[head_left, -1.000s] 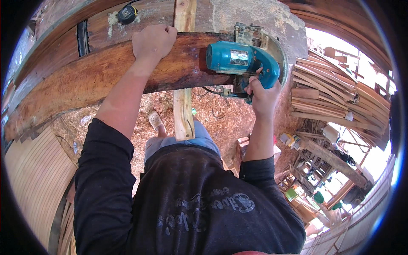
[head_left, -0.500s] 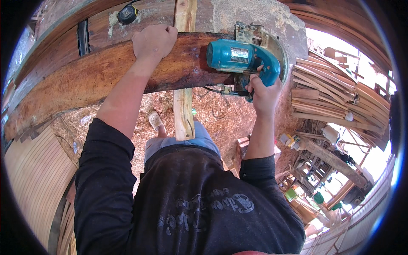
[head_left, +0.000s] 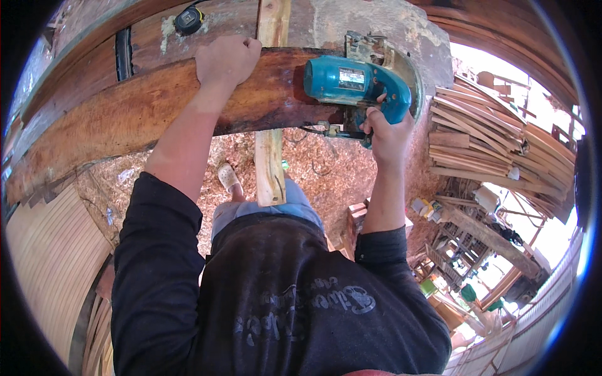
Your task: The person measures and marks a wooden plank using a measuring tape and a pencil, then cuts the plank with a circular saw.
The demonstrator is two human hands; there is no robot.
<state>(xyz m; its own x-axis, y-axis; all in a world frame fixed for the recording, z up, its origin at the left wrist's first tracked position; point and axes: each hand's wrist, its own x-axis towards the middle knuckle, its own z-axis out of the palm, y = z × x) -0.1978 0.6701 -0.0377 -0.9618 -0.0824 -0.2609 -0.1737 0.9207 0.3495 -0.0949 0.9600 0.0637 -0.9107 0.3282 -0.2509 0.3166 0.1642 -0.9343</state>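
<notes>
In my right hand (head_left: 390, 135) is the rear handle of a teal circular saw (head_left: 342, 78), fingers wrapped around it. The saw's metal base lies across the right end of a long, reddish-brown wooden plank (head_left: 150, 103). Its blade is hidden from me. My left hand (head_left: 227, 59) is closed in a fist at the plank's far edge, left of the saw; its fingertips are out of sight, curled over that edge. Under the plank runs a pale wooden batten (head_left: 269, 169), its near end pointing at my waist.
A tape measure (head_left: 189, 20) lies beyond the plank on a worn work surface (head_left: 401, 25). To the right are stacked wooden strips (head_left: 476, 131). Sawdust and shavings (head_left: 320, 169) cover the ground, and a ribbed wooden panel (head_left: 53, 250) stands at lower left.
The saw and my right hand have shifted very slightly left. My left hand keeps its place on the plank.
</notes>
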